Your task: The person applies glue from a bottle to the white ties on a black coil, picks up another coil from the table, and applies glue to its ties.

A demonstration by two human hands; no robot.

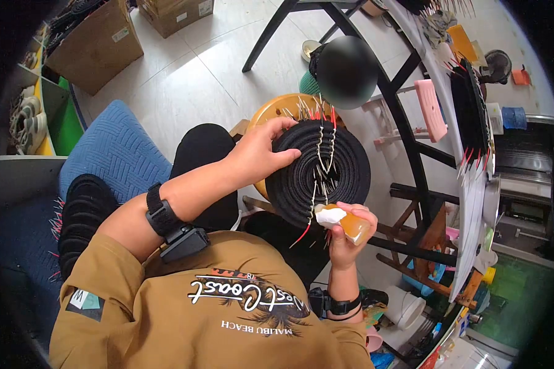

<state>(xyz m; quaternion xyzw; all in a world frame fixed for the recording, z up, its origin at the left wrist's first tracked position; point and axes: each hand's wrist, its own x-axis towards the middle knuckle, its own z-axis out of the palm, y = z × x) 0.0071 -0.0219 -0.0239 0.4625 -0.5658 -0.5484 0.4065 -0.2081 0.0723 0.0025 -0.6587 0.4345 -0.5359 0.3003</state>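
Head view shows a round, black, fabric-like coil (282, 178) between the hands. The left hand (263, 150) rests, fingers parted, on its rim; the right hand (349, 246) grasps a translucent amber-and-white block (351, 226) at its near edge.

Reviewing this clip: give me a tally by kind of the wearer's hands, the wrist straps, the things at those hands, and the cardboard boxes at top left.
Hands: 2
Wrist straps: 2
Black coil: 1
Amber-and-white block: 1
Cardboard boxes: 2
Total: 8
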